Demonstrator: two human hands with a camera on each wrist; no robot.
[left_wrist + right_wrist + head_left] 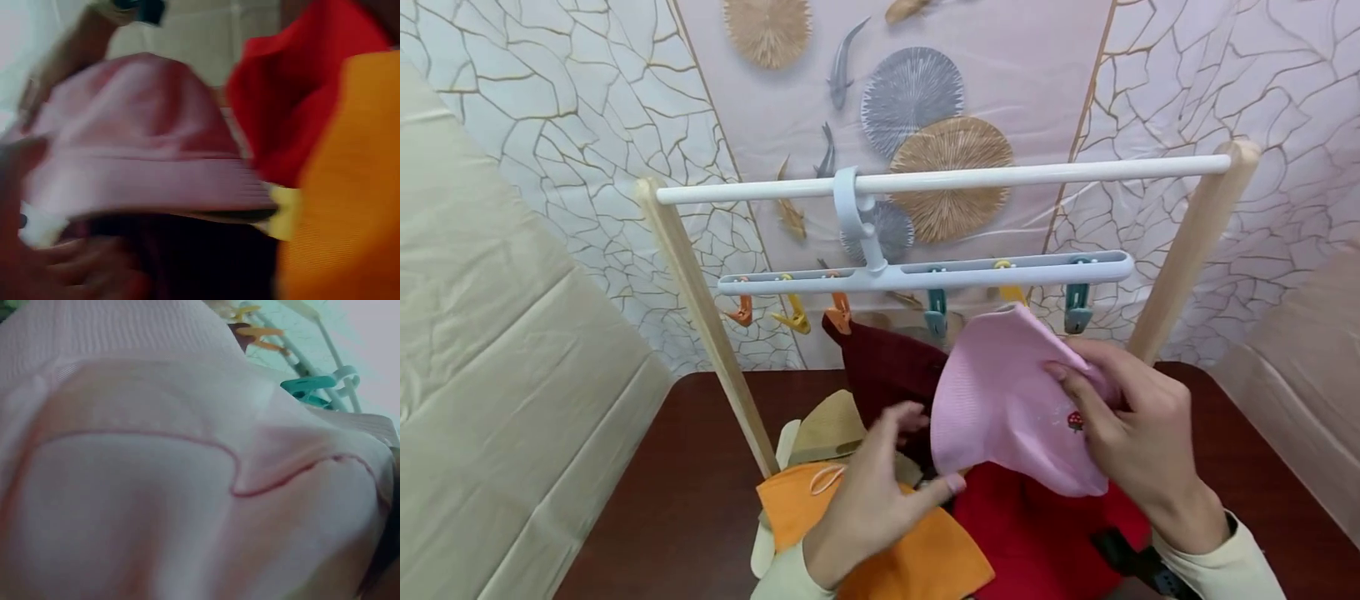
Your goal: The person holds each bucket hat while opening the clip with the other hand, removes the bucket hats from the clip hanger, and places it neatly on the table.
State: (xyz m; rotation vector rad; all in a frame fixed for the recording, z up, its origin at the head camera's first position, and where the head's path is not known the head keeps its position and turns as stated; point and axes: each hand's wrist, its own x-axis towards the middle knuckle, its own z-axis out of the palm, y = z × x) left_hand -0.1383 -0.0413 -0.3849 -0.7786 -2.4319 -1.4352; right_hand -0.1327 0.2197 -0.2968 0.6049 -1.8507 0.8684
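Observation:
My right hand (1142, 425) pinches the edge of a pink bucket hat (992, 400) with a small strawberry on it, between thumb and fingers. The hat hangs tilted just below the clip hanger's (1000, 272) right half, and its stitched fabric fills most of the right wrist view. Left of the hat, my left hand (880, 492) is spread apart with nothing in it, above an orange hat (932, 550). Behind it a maroon hat (887, 367) hangs from an orange clip (838, 317). In the left wrist view the pink hat (144, 125) is blurred.
The hanger hooks over a white rail (1045, 175) between wooden posts (707, 325). Teal clips (1077, 310), a yellow clip (792, 315) and another orange clip (742, 312) dangle from it. A red hat (1037, 542) and a tan straw hat (827, 429) lie below on the dark table (647, 500).

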